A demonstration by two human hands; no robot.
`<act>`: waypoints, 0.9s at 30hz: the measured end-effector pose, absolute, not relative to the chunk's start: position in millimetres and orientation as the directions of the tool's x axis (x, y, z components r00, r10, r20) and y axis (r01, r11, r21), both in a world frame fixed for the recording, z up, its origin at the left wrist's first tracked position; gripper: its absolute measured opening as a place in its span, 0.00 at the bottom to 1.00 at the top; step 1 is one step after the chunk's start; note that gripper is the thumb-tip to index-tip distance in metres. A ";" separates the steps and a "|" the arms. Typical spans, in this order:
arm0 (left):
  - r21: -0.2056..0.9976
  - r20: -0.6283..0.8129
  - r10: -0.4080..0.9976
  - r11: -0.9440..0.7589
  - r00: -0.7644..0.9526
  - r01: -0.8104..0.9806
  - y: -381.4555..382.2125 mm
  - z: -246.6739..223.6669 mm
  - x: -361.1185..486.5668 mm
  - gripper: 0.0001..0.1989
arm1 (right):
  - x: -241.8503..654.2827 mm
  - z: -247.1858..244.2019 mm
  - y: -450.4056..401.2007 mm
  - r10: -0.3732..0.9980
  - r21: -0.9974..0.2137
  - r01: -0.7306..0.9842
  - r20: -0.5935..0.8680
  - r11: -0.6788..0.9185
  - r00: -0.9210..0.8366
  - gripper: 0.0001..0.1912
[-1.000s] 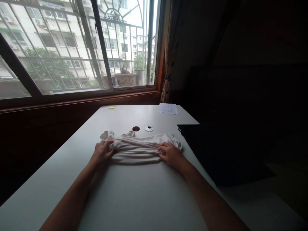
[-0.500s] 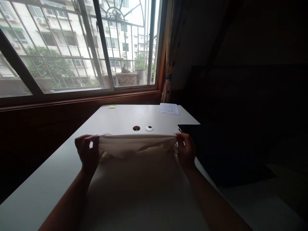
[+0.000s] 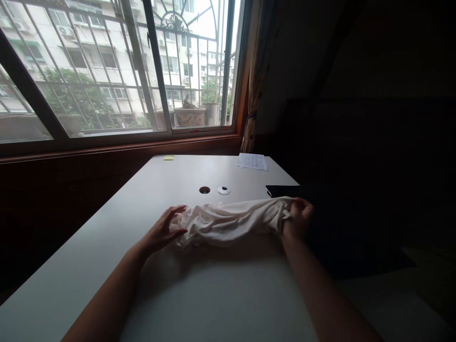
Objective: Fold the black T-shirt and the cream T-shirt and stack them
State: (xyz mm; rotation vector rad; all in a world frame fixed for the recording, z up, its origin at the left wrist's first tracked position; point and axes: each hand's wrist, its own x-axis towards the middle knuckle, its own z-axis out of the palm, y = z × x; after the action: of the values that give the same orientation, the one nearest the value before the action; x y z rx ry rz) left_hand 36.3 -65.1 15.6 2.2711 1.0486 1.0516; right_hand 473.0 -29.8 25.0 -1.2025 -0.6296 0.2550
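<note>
A crumpled piece of white cloth (image 3: pixel 228 223) stretches sideways between my hands, above the near part of the white table (image 3: pixel 89 247). At its right end my right hand (image 3: pixel 297 219) is closed around a bunched part of it. My left hand (image 3: pixel 166 230) is at the left end, thumb and fingers spread apart around the loose folds there. Whether the left fingers touch the cloth is hard to make out. The cloth's full shape is hidden in its folds.
Beyond the cloth, the table has a round hole (image 3: pixel 204 190) and a white round cap (image 3: pixel 223 190). Printed papers (image 3: pixel 252 161) and a yellow sticky note (image 3: pixel 168 157) lie near the far edge. A dark object (image 3: pixel 283 191) sits by the right edge. A barred window (image 3: pixel 117 71) stands behind.
Held taut by both hands before, the cloth is now bunched and slack. My left hand has loosened and moved right; my right hand has moved right with its end of the cloth.
</note>
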 end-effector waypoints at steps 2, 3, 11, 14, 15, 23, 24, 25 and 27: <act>0.600 0.408 0.772 -0.630 0.488 0.494 -69.0 22.6 37.2 0.29 | 472.7 30.1 -32.6 0.442 -0.875 0.234 0.425 0.424 0.790 0.15; 0.590 0.391 0.766 -0.634 0.510 0.500 -70.2 25.2 37.7 0.28 | 469.1 33.5 -36.4 0.414 -0.833 0.330 0.517 0.443 0.749 0.15; 0.516 0.264 0.647 -0.721 0.715 0.462 -64.6 21.5 46.9 0.22 | 399.3 36.5 -71.5 0.622 -0.437 0.455 0.646 0.776 -0.442 0.22; 0.509 0.315 0.635 -0.741 0.706 0.439 -59.3 16.9 50.2 0.15 | 384.2 24.9 -68.8 0.603 -0.431 0.428 0.472 0.794 -0.643 0.27; 0.519 0.341 0.634 -0.743 0.694 0.424 -57.6 15.1 50.8 0.13 | 383.3 22.0 -66.9 0.616 -0.432 0.446 0.453 0.784 -0.645 0.22; 0.787 0.254 0.897 -0.408 0.361 0.462 -57.7 5.5 50.5 0.20 | 408.6 22.5 -59.9 0.823 -0.672 0.490 0.527 0.555 -0.210 0.12; 0.799 0.250 0.914 -0.381 0.320 0.465 -59.2 7.1 51.1 0.21 | 409.9 24.0 -61.1 0.844 -0.700 0.495 0.515 0.515 -0.150 0.14; 0.807 0.251 0.922 -0.367 0.293 0.462 -61.0 9.6 52.1 0.21 | 410.4 25.6 -62.5 0.862 -0.726 0.496 0.497 0.475 -0.098 0.16; 0.834 0.241 0.934 -0.339 0.265 0.436 -65.3 17.2 54.4 0.21 | 409.2 29.0 -65.5 0.884 -0.773 0.476 0.467 0.418 -0.017 0.20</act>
State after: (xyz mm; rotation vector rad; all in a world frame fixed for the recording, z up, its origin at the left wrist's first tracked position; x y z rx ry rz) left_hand 54.4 -65.3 17.2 1.8974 1.2372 0.9945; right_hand 409.2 -65.5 29.0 -1.2087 -1.6557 0.5012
